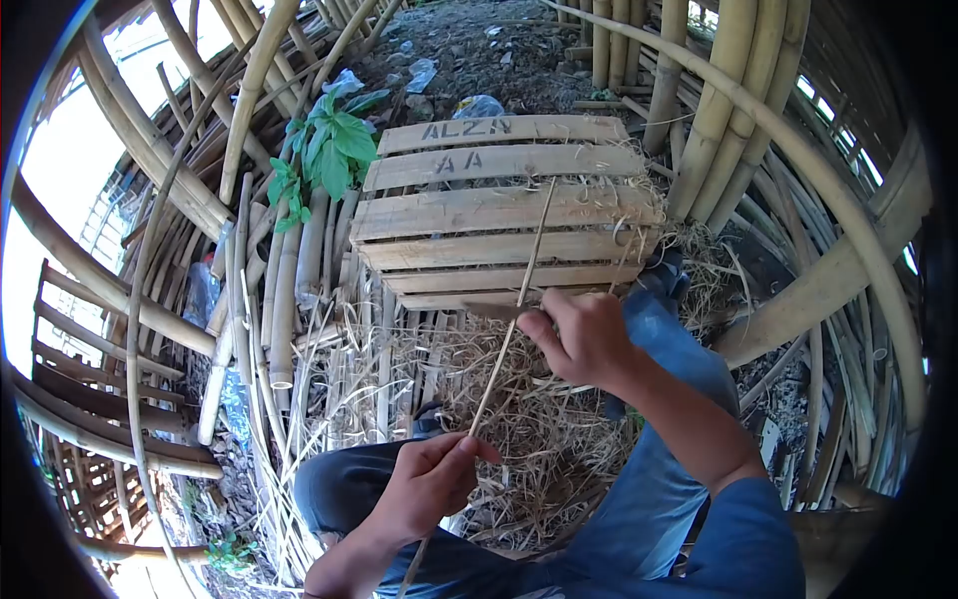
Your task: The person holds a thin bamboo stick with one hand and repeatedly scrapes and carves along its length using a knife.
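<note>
A long thin bamboo strip (508, 341) runs from between my legs up across the front of a wooden crate (499, 210). My left hand (436, 484) is closed around its lower part, above my left knee. Higher up, my right hand (576, 335) is closed on a knife (491, 310). Its dark blade points left and lies across the strip, apparently touching it. The knife's handle is hidden in my fingers. The strip's upper end rests over or just in front of the crate's slats.
Curly bamboo shavings (544, 449) cover the ground between my legs. Split strips and bamboo poles (282, 299) lie to the left, beside a green leafy plant (334, 150). Upright bamboo posts (743, 110) and a curved pole (818, 165) stand on the right.
</note>
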A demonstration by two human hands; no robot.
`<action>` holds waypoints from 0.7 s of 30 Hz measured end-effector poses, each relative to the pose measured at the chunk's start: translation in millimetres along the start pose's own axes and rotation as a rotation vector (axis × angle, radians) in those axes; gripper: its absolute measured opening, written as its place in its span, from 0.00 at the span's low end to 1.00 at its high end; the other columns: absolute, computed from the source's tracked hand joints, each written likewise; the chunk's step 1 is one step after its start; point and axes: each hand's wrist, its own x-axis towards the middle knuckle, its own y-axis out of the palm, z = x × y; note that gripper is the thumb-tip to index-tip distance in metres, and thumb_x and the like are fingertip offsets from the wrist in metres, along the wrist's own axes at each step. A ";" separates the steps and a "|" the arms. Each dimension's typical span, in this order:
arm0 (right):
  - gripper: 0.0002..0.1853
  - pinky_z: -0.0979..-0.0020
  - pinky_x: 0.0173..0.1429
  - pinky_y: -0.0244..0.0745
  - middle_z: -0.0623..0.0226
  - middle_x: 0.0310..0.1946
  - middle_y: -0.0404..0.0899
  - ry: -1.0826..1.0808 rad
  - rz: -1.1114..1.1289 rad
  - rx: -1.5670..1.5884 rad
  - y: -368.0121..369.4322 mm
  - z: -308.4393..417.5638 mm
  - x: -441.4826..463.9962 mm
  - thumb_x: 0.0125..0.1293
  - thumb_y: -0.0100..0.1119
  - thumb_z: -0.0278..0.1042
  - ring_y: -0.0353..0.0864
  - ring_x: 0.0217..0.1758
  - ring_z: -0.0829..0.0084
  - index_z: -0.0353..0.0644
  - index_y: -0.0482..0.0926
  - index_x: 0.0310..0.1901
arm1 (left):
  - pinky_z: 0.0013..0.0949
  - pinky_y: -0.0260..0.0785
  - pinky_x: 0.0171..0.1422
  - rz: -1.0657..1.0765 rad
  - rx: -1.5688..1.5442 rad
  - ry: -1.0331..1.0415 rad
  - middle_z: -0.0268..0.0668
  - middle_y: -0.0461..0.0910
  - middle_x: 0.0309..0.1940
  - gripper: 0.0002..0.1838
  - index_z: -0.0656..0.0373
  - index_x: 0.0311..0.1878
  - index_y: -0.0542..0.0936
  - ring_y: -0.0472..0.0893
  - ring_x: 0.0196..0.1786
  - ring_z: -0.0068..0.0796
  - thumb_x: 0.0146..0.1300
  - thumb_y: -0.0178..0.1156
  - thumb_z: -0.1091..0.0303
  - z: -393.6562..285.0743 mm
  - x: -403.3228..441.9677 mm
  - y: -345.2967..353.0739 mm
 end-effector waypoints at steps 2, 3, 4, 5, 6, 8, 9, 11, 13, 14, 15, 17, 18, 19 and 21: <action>0.27 0.64 0.15 0.65 0.67 0.06 0.68 -0.007 0.020 -0.061 5.5 -14.4 0.5 0.70 0.43 0.56 0.71 0.08 0.67 0.43 0.76 0.21 | 0.20 0.46 0.18 0.001 0.005 0.001 0.20 0.58 0.15 0.16 0.68 0.46 0.76 0.56 0.16 0.10 0.75 0.44 0.64 -0.1 -3.8 -0.9; 0.27 0.64 0.15 0.65 0.67 0.06 0.68 0.008 0.021 -0.053 3.7 -21.1 4.7 0.70 0.43 0.56 0.71 0.08 0.67 0.43 0.76 0.21 | 0.20 0.46 0.18 -0.003 0.011 -0.014 0.20 0.58 0.15 0.16 0.68 0.46 0.76 0.56 0.16 0.10 0.75 0.44 0.64 0.6 -6.4 -1.3; 0.28 0.65 0.14 0.65 0.67 0.06 0.68 0.139 0.101 -0.022 0.3 -27.4 9.2 0.70 0.42 0.57 0.71 0.08 0.68 0.43 0.76 0.22 | 0.20 0.46 0.18 -0.006 0.026 -0.019 0.20 0.58 0.15 0.16 0.68 0.46 0.76 0.56 0.16 0.10 0.75 0.44 0.64 1.5 -8.0 -0.3; 0.29 0.66 0.14 0.65 0.67 0.06 0.69 0.262 0.173 0.000 -4.3 -31.7 13.4 0.70 0.40 0.58 0.70 0.08 0.69 0.43 0.76 0.22 | 0.21 0.46 0.19 0.000 0.043 -0.010 0.20 0.58 0.15 0.16 0.68 0.46 0.76 0.56 0.16 0.10 0.75 0.44 0.64 0.7 -6.3 0.9; 0.32 0.68 0.13 0.63 0.69 0.06 0.68 0.185 0.154 0.000 0.2 -26.6 4.9 0.71 0.36 0.60 0.69 0.07 0.71 0.43 0.76 0.21 | 0.21 0.46 0.19 0.011 0.043 0.000 0.20 0.58 0.15 0.16 0.68 0.46 0.76 0.56 0.16 0.10 0.75 0.44 0.64 -0.9 -5.1 0.3; 0.32 0.67 0.13 0.63 0.69 0.05 0.67 0.047 0.048 -0.023 6.8 -25.8 2.2 0.71 0.36 0.60 0.69 0.07 0.71 0.43 0.77 0.22 | 0.20 0.47 0.19 0.024 0.031 -0.001 0.21 0.59 0.15 0.16 0.68 0.46 0.76 0.56 0.16 0.10 0.74 0.45 0.64 -1.8 -5.3 -2.9; 0.33 0.66 0.13 0.63 0.69 0.05 0.67 -0.068 -0.055 -0.023 11.0 -23.6 0.2 0.71 0.35 0.60 0.69 0.07 0.72 0.43 0.77 0.22 | 0.20 0.47 0.19 0.017 0.033 -0.005 0.21 0.59 0.15 0.16 0.68 0.46 0.76 0.56 0.16 0.10 0.74 0.45 0.64 -2.1 -4.5 -2.0; 0.33 0.64 0.16 0.65 0.68 0.05 0.67 0.458 0.191 -0.085 -2.5 -52.0 17.2 0.70 0.37 0.63 0.69 0.09 0.72 0.42 0.78 0.23 | 0.20 0.48 0.19 -0.020 0.093 0.011 0.21 0.60 0.15 0.16 0.68 0.46 0.76 0.57 0.16 0.09 0.74 0.45 0.63 -1.5 -7.0 1.7; 0.34 0.65 0.16 0.64 0.69 0.05 0.66 0.621 0.157 -0.084 -5.5 -79.7 22.9 0.69 0.38 0.65 0.67 0.09 0.73 0.42 0.78 0.23 | 0.19 0.48 0.19 -0.035 0.117 0.017 0.20 0.60 0.15 0.16 0.68 0.46 0.77 0.58 0.16 0.09 0.74 0.45 0.63 0.4 -5.6 1.6; 0.34 0.69 0.15 0.60 0.74 0.05 0.64 0.637 -0.130 0.117 -5.7 -88.9 21.7 0.68 0.39 0.67 0.64 0.08 0.78 0.42 0.78 0.22 | 0.19 0.48 0.19 -0.022 0.114 0.040 0.20 0.60 0.15 0.16 0.67 0.46 0.77 0.58 0.16 0.09 0.74 0.45 0.63 3.2 -2.4 -0.6; 0.35 0.73 0.14 0.56 0.78 0.05 0.62 0.634 -0.414 0.318 -6.4 -93.4 24.5 0.67 0.40 0.69 0.60 0.08 0.82 0.43 0.77 0.21 | 0.19 0.48 0.19 -0.011 0.107 0.069 0.20 0.60 0.15 0.16 0.67 0.46 0.77 0.58 0.16 0.09 0.74 0.45 0.64 4.8 0.3 -1.2; 0.33 0.75 0.14 0.49 0.80 0.06 0.58 0.698 -0.300 0.528 -19.2 -46.1 21.1 0.67 0.42 0.66 0.55 0.08 0.84 0.43 0.77 0.23 | 0.19 0.48 0.20 -0.024 0.094 0.087 0.20 0.60 0.15 0.16 0.67 0.45 0.78 0.57 0.16 0.09 0.74 0.45 0.64 1.4 3.0 2.6; 0.31 0.77 0.14 0.42 0.83 0.06 0.54 0.779 -0.192 0.740 -23.3 -18.8 13.1 0.68 0.43 0.64 0.50 0.08 0.87 0.42 0.77 0.24 | 0.19 0.48 0.20 -0.016 0.109 0.085 0.20 0.61 0.15 0.16 0.67 0.45 0.78 0.57 0.16 0.08 0.74 0.45 0.64 1.5 4.8 3.1; 0.30 0.78 0.14 0.40 0.83 0.07 0.56 0.788 -0.024 0.821 -22.4 -4.0 4.0 0.68 0.46 0.63 0.49 0.08 0.88 0.41 0.77 0.26 | 0.19 0.48 0.20 -0.010 0.128 0.079 0.20 0.61 0.15 0.16 0.66 0.45 0.78 0.57 0.16 0.08 0.74 0.45 0.64 1.2 5.9 3.6; 0.19 0.80 0.17 0.45 0.83 0.10 0.61 0.796 0.252 1.016 -17.3 23.6 -6.7 0.68 0.56 0.48 0.53 0.11 0.89 0.39 0.79 0.31 | 0.18 0.48 0.21 -0.022 0.122 0.080 0.19 0.61 0.16 0.16 0.66 0.45 0.78 0.58 0.17 0.08 0.74 0.45 0.63 0.9 8.3 7.8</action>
